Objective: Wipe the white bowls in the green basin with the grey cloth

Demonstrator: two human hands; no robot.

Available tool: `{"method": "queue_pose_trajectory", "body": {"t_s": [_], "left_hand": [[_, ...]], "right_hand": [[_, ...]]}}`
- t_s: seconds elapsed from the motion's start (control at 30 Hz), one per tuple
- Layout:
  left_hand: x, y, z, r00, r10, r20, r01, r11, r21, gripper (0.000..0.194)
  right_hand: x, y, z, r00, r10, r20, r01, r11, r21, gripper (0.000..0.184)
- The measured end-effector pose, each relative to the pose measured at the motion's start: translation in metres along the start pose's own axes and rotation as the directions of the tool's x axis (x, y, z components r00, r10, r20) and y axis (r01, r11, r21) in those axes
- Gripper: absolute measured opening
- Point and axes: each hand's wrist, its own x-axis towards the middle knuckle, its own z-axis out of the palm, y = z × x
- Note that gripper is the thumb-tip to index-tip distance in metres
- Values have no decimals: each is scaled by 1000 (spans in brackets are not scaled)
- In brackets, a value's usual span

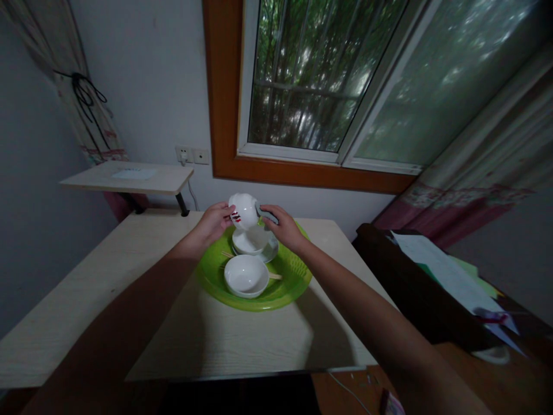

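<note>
My left hand (216, 222) grips the rim of a white bowl (244, 212) with dark and red marks, tilted on its side above the basin. In my right hand (283, 225) is a grey sponge or cloth (268, 215), pressed against the bowl's base side; its exact kind is hard to make out. Below, a green plastic basin (211, 283) holds more dishes. Toward its front sits a white bowl (246, 275), and behind that are a stacked white bowl (250, 239) and a plate (271, 249). Wooden chopsticks (275, 276) stick out from under the front bowl.
The basin stands on a pale wooden table (242, 340). A raised shelf (159, 183) with a paper on it is at the back left, by wall sockets (192, 155). A window (311, 86) lies behind. To the right, papers (444, 271) rest on a dark piece of furniture (389, 276).
</note>
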Motion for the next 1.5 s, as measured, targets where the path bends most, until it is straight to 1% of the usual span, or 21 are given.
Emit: {"method": "queue_pose_trajectory", "body": {"t_s": [0.07,0.17,0.23,0.3,0.37,0.5,0.63,0.7,0.77,0.87,0.93,1.0,1.1,1.17,1.2,1.23,1.27,1.33,1.4,1.43,1.5], "left_hand": [[1,2,-9,1000,-15,20,15,999,-34,21],[-3,4,-16,998,-55,14,56,996,-71,20],[-8,3,-17,997,-82,-6,81,992,-99,17],[-11,2,-17,994,-107,16,108,988,-113,19],[-13,-1,-18,991,-125,52,129,987,-94,21],[-12,-4,-21,985,-127,115,133,990,-48,23],[-14,-2,-21,987,-113,110,122,990,-72,28],[-16,0,-20,988,-114,105,124,988,-94,29],[-18,1,-19,984,-123,128,135,987,-85,29],[-19,0,-19,973,-147,176,156,987,-38,34],[-19,-2,-21,971,-157,179,163,986,-20,36],[-19,-4,-23,975,-154,161,158,987,-12,35],[-16,-8,-28,977,-152,149,151,988,13,33],[-14,-10,-30,975,-156,159,152,988,39,34],[-14,-11,-30,975,-154,161,148,988,52,33],[-14,-12,-30,975,-151,164,142,988,66,33],[-14,-12,-30,975,-147,168,135,988,81,33],[-15,-12,-28,975,-137,174,119,987,109,35],[-17,-11,-26,975,-132,180,108,985,133,38],[-17,-12,-26,975,-128,181,103,985,141,39],[-16,-13,-26,976,-117,183,89,984,154,38]], "right_hand": [[-6,-2,-5,1000,17,-15,-17,1000,8,33],[-13,-4,-11,996,35,-79,-36,999,-11,38],[-15,-7,-13,993,11,-119,-16,999,-37,40],[-15,-11,-14,991,-34,-130,27,998,-60,41],[-14,-15,-13,991,-86,-105,78,994,-79,41],[-9,-21,-3,982,-186,-6,184,975,-124,43],[-9,-15,13,967,-249,44,253,954,-162,44],[-10,-9,19,966,-256,42,260,949,-177,44],[-12,-2,24,970,-242,24,242,953,-183,44],[-13,4,26,978,-210,-13,205,963,-176,44],[-14,4,24,975,-220,-14,214,961,-175,44],[-16,1,23,962,-271,17,270,944,-189,46],[-20,-8,21,920,-369,131,390,896,-213,56],[-22,-13,22,891,-404,208,445,870,-212,61],[-22,-13,23,885,-406,226,452,867,-211,63],[-22,-13,24,890,-397,223,442,871,-214,63],[-21,-11,24,905,-376,200,415,883,-219,63],[-19,-3,26,946,-303,113,322,918,-233,60],[-18,5,27,976,-216,17,214,949,-233,54],[-17,8,27,983,-183,-14,175,957,-229,50],[-17,10,27,984,-175,-25,165,961,-221,49]]}}
